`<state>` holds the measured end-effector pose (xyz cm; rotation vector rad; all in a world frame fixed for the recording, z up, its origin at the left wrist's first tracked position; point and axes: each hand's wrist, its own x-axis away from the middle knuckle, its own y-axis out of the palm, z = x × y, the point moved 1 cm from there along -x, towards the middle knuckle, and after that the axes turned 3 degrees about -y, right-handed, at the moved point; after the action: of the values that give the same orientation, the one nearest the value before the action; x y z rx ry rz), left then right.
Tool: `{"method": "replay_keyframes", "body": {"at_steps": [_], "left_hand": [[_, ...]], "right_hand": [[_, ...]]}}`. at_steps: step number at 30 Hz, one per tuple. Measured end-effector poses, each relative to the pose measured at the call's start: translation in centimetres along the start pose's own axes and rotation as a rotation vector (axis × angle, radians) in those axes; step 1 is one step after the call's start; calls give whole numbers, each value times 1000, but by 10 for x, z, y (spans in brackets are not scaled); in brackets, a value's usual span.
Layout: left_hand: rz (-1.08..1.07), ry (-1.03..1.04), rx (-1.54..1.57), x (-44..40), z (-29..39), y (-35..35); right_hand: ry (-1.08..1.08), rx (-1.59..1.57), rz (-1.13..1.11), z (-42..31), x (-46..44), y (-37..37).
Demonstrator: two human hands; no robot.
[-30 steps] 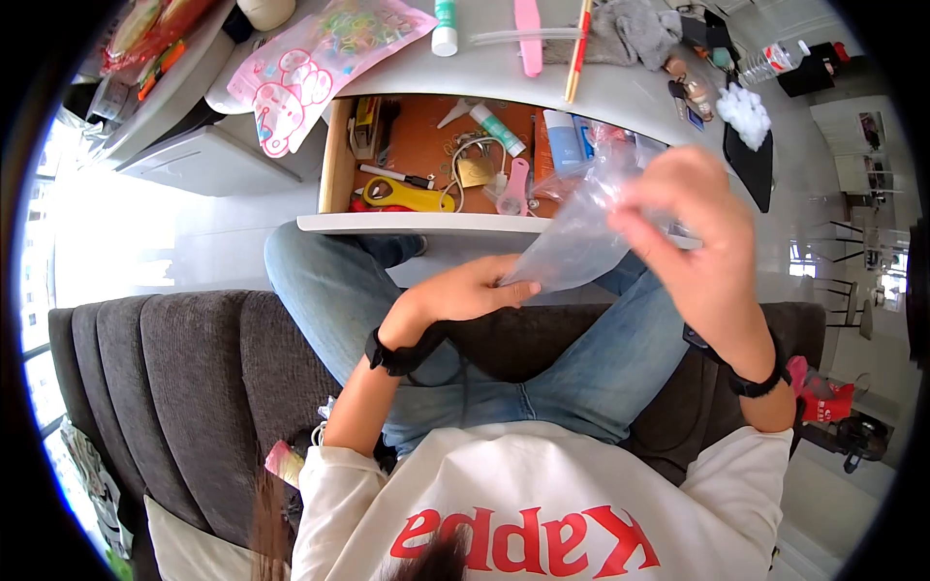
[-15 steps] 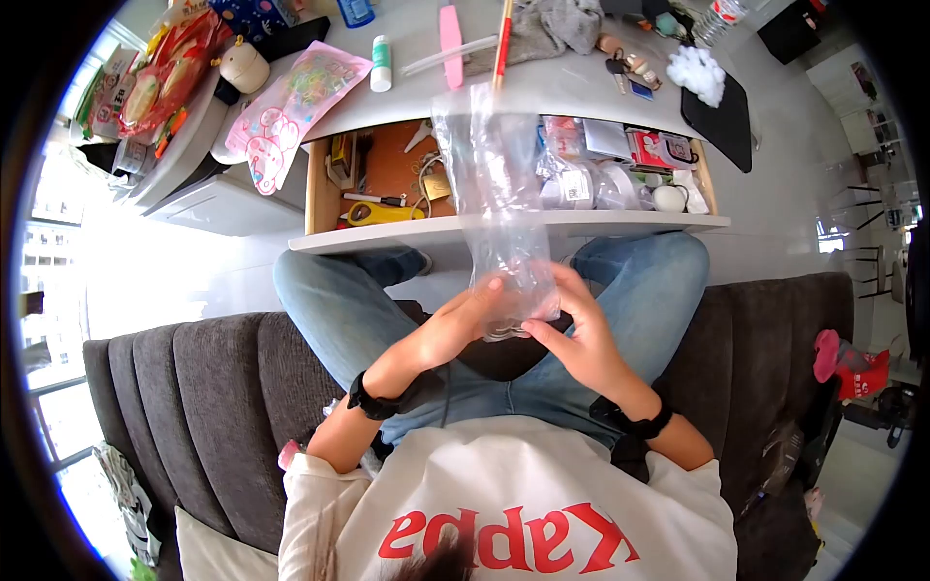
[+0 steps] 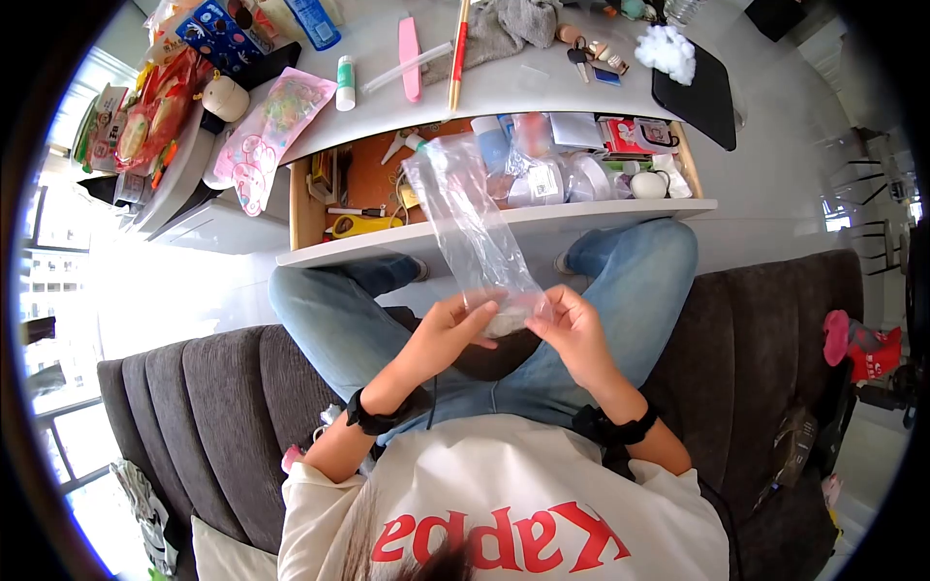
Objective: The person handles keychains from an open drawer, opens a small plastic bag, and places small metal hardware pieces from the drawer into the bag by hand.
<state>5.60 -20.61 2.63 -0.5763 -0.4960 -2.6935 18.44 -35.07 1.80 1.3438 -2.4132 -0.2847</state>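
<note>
A long, clear plastic bag (image 3: 475, 218) is stretched out in front of me above my lap. Its far end reaches over the front edge of the open drawer (image 3: 620, 211). My left hand (image 3: 450, 329) pinches the near left edge of the bag, thumb on top. At the near right corner, my right hand (image 3: 572, 329) grips the plastic between thumb and fingers. The near end of the bag looks folded or bunched between both hands; whether anything lies inside there I cannot tell.
Inside the drawer are yellow scissors (image 3: 363, 225), a white roll (image 3: 536, 184) and small boxes. On the desk lie a pink patterned pouch (image 3: 276, 126), a glue stick (image 3: 346, 83), a pink flat stick (image 3: 410, 58), a grey cloth (image 3: 499, 39), keys (image 3: 579, 60) and white fluff (image 3: 666, 53).
The bag has swung so its far end tilts left, uncovering more of the drawer's contents. My hands have spread slightly apart at its near end. The whole view has shifted a little.
</note>
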Motion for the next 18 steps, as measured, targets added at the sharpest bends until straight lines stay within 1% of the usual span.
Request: {"method": "replay_keyframes", "body": {"at_steps": [1, 2, 4, 5, 6, 9, 12, 15, 17, 18], "left_hand": [[36, 37, 58, 2, 5, 7], [11, 51, 39, 2, 6, 11], [-43, 79, 0, 3, 5, 17], [22, 31, 8, 1, 5, 17], [38, 42, -6, 0, 3, 17], [74, 58, -79, -1, -3, 14], [73, 45, -172, 2, -5, 14], [81, 48, -232, 6, -9, 16], [107, 46, -279, 8, -7, 16], [125, 68, -246, 8, -10, 15]], "right_hand": [[-22, -35, 40, -4, -2, 3], [-46, -69, 81, -6, -4, 4], [-18, -135, 88, -5, -6, 5], [-2, -165, 90, -7, -6, 8], [14, -196, 91, -9, -6, 9], [29, -41, 34, -12, -6, 7], [167, 24, -40, -11, -6, -1], [236, 39, -45, -5, -4, -2], [203, -30, -74, 4, -3, -4], [186, -64, -89, 8, -3, -5]]}}
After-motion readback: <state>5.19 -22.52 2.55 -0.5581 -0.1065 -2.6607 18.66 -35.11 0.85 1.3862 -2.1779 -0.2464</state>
